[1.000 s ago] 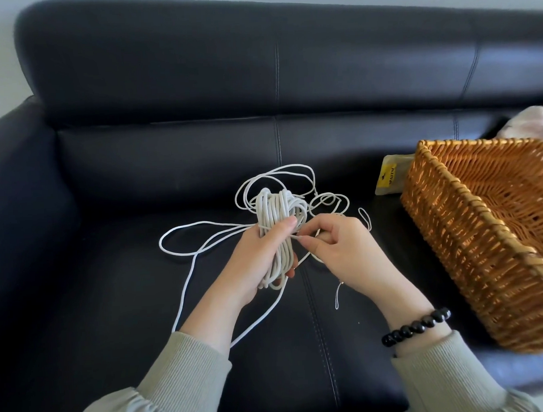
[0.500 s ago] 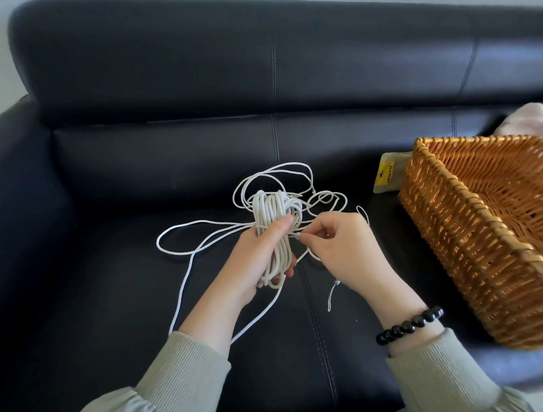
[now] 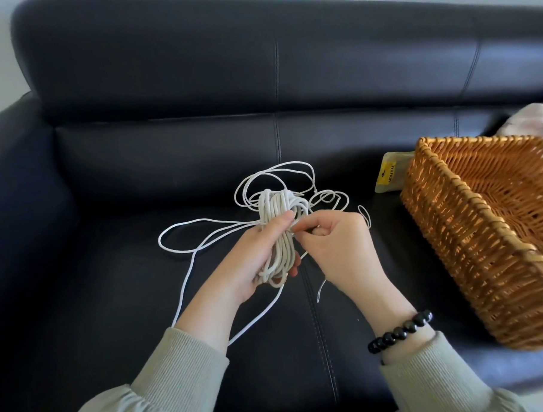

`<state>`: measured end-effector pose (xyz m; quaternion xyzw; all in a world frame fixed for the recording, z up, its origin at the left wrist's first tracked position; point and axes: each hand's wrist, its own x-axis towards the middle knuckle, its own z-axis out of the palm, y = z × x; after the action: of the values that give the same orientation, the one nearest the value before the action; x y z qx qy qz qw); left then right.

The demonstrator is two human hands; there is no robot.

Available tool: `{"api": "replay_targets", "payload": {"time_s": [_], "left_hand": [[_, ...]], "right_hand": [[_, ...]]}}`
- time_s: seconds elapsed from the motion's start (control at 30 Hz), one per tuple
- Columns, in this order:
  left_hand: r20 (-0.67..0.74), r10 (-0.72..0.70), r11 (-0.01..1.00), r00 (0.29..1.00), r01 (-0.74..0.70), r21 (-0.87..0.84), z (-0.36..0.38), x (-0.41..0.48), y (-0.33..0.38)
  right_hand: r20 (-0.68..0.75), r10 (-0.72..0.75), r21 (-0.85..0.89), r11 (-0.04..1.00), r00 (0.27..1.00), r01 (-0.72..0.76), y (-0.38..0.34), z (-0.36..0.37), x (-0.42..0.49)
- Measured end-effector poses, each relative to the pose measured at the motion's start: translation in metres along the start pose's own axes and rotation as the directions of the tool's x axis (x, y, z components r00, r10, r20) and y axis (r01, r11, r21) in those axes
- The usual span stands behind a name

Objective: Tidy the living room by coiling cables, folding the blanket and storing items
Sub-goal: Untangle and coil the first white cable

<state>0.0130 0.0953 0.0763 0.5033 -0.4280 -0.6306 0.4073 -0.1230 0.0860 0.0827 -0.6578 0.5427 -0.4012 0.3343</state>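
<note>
A white cable (image 3: 275, 212) is partly wound into a long bundle, and my left hand (image 3: 257, 259) grips that bundle around its middle above the black sofa seat (image 3: 113, 306). Loose loops of the same cable trail left and behind onto the seat. My right hand (image 3: 337, 243) pinches a strand of the cable right beside the bundle, thumb and forefinger closed on it. A short free end hangs below my right palm.
A woven wicker basket (image 3: 471, 243) stands on the seat to the right, its inside bare where I can see. A yellow-labelled pouch (image 3: 390, 175) lies behind its left corner. Something pale pink (image 3: 534, 122) shows beyond the basket.
Both hands stay in nearly the same place on the cable; my right fingers have shifted slightly against the bundle. The view has drifted a little.
</note>
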Motion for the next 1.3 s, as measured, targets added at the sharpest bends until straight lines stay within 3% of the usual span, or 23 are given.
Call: {"api": "replay_targets", "payload": {"time_s": [0.4, 0.6, 0.83, 1.0, 1.17, 1.3], "left_hand": [[0.088, 0.189, 0.976, 0.978, -0.197, 0.095, -0.009, 0.004, -0.008], [0.130, 0.198, 0.973, 0.972, -0.211, 0.096, -0.015, 0.003, -0.010], [0.105, 0.221, 0.967, 0.970, -0.231, 0.105, -0.017, 0.008, -0.015], [0.140, 0.263, 0.940, 0.954, -0.286, 0.184, -0.018, 0.008, -0.013], [0.136, 0.274, 0.954, 0.952, -0.287, 0.085, -0.017, 0.007, -0.012], [0.036, 0.271, 0.960, 0.962, -0.273, 0.062, -0.015, 0.011, -0.017]], "right_hand": [[0.212, 0.187, -0.063, 0.982, 0.959, -0.178, 0.010, -0.017, 0.004], [0.460, 0.348, 0.198, 0.857, 0.817, -0.477, 0.014, -0.022, 0.005], [0.531, 0.426, 0.290, 0.720, 0.732, -0.630, 0.020, -0.020, 0.009], [0.557, 0.397, 0.380, 0.660, 0.730, -0.648, 0.022, -0.016, 0.010], [0.533, 0.381, 0.443, 0.635, 0.756, -0.633, 0.017, -0.014, 0.009], [0.532, 0.380, 0.490, 0.592, 0.757, -0.641, 0.012, -0.010, 0.006]]}}
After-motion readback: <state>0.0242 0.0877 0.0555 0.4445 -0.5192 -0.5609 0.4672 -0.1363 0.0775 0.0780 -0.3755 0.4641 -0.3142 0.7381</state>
